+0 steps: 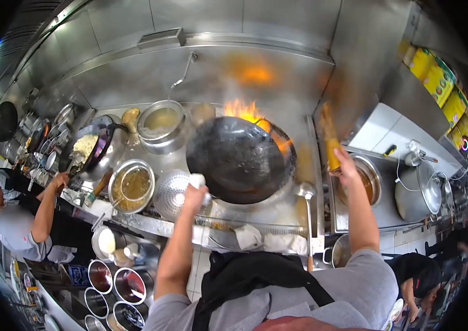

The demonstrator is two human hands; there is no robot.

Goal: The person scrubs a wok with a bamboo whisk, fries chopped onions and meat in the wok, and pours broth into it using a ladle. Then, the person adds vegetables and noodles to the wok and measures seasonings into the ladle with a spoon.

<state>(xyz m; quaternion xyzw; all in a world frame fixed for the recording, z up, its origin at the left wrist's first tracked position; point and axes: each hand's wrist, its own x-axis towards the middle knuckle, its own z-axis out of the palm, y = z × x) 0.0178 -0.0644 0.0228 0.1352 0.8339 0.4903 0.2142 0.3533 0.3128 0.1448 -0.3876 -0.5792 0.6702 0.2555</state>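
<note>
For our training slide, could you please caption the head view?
Left hand with white cloth at a round black metal wok, orange flames behind; right hand holding a long yellow-brown cylindrical tool.

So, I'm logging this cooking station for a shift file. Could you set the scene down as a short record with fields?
Left hand: closed around a white item, probably cloth, at the near-left rim of the wok
Right hand: grips a yellow-brown tool, apart from the wok
Wok colour: black
Fire: flames beyond the wok's far rim
Left of wok: perforated strainer, with a steel pot beyond it
Right of wok: long-handled ladle
Others: a person at far left
</note>
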